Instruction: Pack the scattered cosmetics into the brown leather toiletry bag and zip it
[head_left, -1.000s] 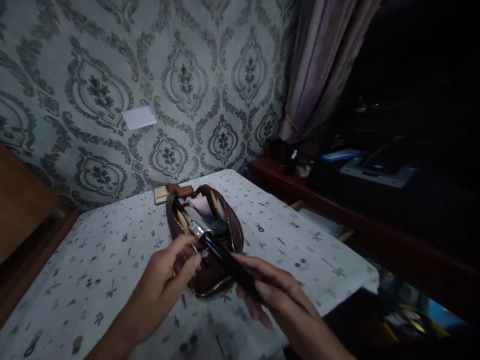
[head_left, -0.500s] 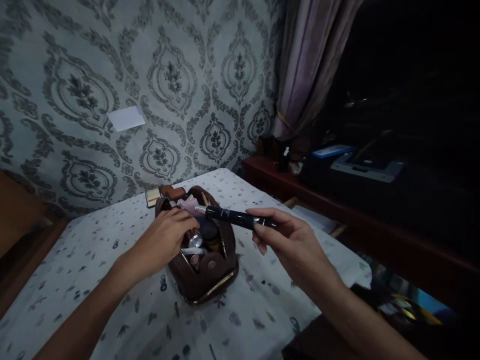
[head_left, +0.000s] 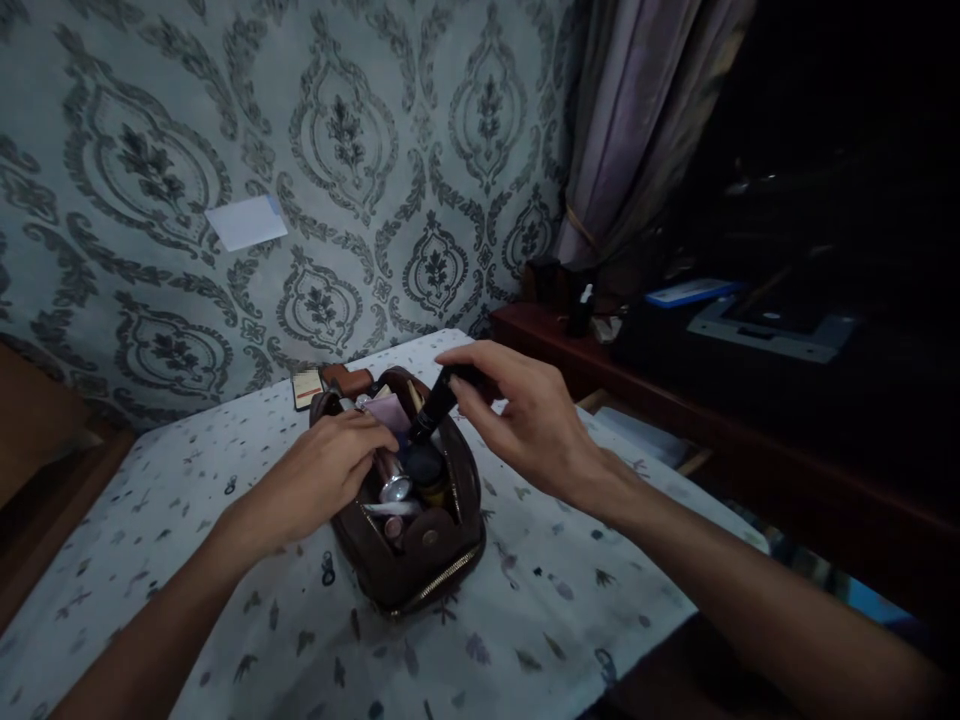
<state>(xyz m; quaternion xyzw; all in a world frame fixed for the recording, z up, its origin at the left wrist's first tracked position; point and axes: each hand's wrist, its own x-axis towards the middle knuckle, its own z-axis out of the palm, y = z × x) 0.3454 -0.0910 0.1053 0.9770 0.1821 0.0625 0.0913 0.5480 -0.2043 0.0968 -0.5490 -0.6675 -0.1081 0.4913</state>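
An unzipped dark brown bag (head_left: 442, 580) sits on the table, filled with small items. My left hand (head_left: 337, 460) is closed over the left rim of its opening, its fingertips partly hidden among the contents. My right hand (head_left: 525, 410) pinches a slim black pen (head_left: 433, 408) near its upper end. The pen tilts with its lower end down in the bag's opening, beside a pink item (head_left: 388, 412). Below the left fingertips lie a silver-ended cylinder (head_left: 395, 488) and a white stick-like item (head_left: 391, 509). A dark rounded item (head_left: 424, 465) lies to their right.
Behind the bag are a brown case (head_left: 347, 380) and a small card-like item (head_left: 307, 388). The table (head_left: 262, 640) has a white patterned cloth. To the right stands a dark reddish shelf (head_left: 540, 335) with a small bottle (head_left: 582, 308) and an open drawer (head_left: 637, 430).
My right hand has moved left and up, over the bag. The pen has swung from nearly level to steeply tilted, tip down into the opening. My left hand stays at the bag.
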